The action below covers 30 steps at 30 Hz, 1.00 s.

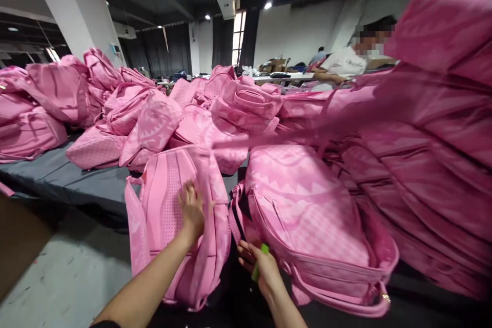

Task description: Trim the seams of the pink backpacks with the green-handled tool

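In front of me a pink backpack (169, 215) stands with its padded, dotted back panel and straps towards me. My left hand (191, 210) rests on that panel, fingers spread, slightly blurred. My right hand (265, 266) is low between this bag and a second pink backpack (303, 205), close to a dangling strap (237, 212). A small bright green object (260, 265) is tucked between its thumb and palm; most of it is covered, so I cannot tell its kind. The second backpack lies with its zigzag-patterned front upward and a looped strap towards me.
Many more pink backpacks (154, 123) are heaped along the black-covered table (88, 189). A tall stack (434, 164) leans in on the right. Behind it a person in a white shirt (346, 64) stands near. Grey floor (77, 266) shows at lower left.
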Motion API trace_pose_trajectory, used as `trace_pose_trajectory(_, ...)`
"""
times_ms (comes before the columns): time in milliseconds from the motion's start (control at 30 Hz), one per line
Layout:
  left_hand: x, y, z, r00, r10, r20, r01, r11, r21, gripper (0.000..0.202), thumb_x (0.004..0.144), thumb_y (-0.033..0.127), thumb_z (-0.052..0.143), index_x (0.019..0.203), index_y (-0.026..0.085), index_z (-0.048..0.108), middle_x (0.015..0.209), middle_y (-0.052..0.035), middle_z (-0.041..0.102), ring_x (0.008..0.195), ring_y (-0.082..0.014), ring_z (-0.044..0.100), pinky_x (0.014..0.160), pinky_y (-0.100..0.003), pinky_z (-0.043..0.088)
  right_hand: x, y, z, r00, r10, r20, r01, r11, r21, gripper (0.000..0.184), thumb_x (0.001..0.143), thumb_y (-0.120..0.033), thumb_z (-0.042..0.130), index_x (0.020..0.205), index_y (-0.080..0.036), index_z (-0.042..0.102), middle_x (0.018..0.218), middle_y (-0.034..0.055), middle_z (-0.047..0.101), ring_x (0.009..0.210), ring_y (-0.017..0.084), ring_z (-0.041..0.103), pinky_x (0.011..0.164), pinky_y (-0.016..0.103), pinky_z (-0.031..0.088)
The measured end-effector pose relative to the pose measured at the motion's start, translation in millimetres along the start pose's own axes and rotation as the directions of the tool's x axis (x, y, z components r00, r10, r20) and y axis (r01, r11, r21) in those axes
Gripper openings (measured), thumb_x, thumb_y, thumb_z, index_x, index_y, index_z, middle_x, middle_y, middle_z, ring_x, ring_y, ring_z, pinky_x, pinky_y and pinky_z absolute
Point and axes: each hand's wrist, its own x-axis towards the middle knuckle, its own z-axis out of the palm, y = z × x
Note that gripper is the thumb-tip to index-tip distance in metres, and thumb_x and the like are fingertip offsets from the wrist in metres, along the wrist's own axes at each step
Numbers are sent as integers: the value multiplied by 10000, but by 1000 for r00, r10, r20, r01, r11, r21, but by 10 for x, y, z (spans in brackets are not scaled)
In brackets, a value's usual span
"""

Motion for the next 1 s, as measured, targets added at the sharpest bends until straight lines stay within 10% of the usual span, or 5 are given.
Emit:
trace_pose_trajectory(133, 44, 150, 401, 938, -345, -35, 346, 938, 11, 637, 935, 378, 551, 1518, 203, 361, 1616, -259, 153, 1487, -500, 85, 1107, -758, 175, -374, -18, -368, 978, -128, -165, 121, 991, -55, 661, 701, -609, 756, 1190, -184, 629, 1168, 161, 705, 1054, 297, 688, 868, 432, 572)
trace_pose_trajectory(333, -160, -123, 267, 984, -174, 37, 176, 981, -76, 565, 955, 268, 481, 1509, 231, 380, 1632, -153, 213, 1525, -325, 137, 1175, -563, 293, -329, -458, 567, 868, -339, 362, 444, 856, -264, 676, 937, -646, 450, 1362, -130, 552, 616, -1, 639, 550, 161, 623, 587, 283, 541)
trace_pose_trajectory(533, 12, -766, -185, 997, -70, -20, 68, 995, -78, 478, 935, 93, 389, 1365, 226, 550, 1516, -117, 459, 1410, -242, 401, 1125, -500, 357, 168, -366, 802, 369, -474, 800, 929, 167, -329, 527, 921, -510, 600, 1322, -167, 594, 1090, 125, 717, 979, 241, 665, 964, 456, 486)
trace_pose_trajectory(767, 898, -654, -311, 856, 481, 188, -503, 859, 97, 247, 941, 256, 521, 1104, 132, 660, 1170, -140, 668, 1128, -278, 570, 1020, -461, 362, 115, -129, 192, 464, -496, 735, 740, -240, -629, 284, 982, -191, 515, 1225, -99, 631, 673, 30, 665, 607, 164, 598, 719, 345, 451)
trace_pose_trajectory(1000, 1009, -537, -244, 755, 571, 321, -612, 790, 33, 252, 899, 372, 613, 784, 155, 669, 787, -74, 659, 773, -220, 565, 762, -387, 356, 350, 89, 436, 457, -690, 561, 652, -169, -739, 332, 988, -197, 511, 1301, -128, 593, 892, 84, 716, 760, 194, 624, 710, 346, 411)
